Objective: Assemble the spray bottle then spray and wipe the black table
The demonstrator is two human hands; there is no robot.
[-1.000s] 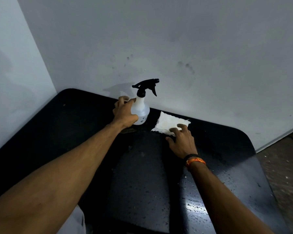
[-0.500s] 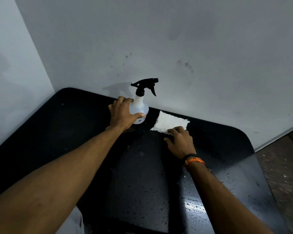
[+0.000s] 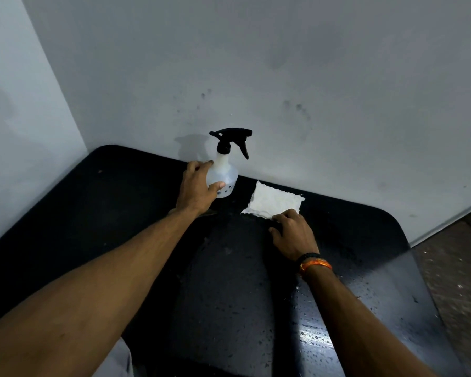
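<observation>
The spray bottle (image 3: 223, 175) stands upright at the far edge of the black tabletop (image 3: 114, 202), close against the grey wall (image 3: 310, 63), its black trigger head (image 3: 233, 140) screwed on and the nozzle pointing right. The left hand (image 3: 197, 190) is wrapped around the bottle's translucent white body from the left side: the fingers (image 3: 201, 166) curl round the back near the shoulder of the bottle, and the thumb (image 3: 217, 186) presses across the front of the lower body, so the bottle sits between thumb and fingers in a closed grip. Its base appears to rest on the tabletop.

Just to the right of the bottle, and not touching it, a white cloth (image 3: 273, 200) lies flat on the tabletop near the wall. The right hand (image 3: 294, 235) rests palm down with its fingers (image 3: 284, 214) bent, their tips on the near edge of the cloth; most of the cloth lies beyond them, uncovered. Whether they pinch the edge or only press on it cannot be told. An orange band (image 3: 314, 265) and a dark one circle the right wrist.

Fine droplets (image 3: 318, 341) speckle the tabletop in front of the person, brightest in a glossy patch by the right forearm.
</observation>
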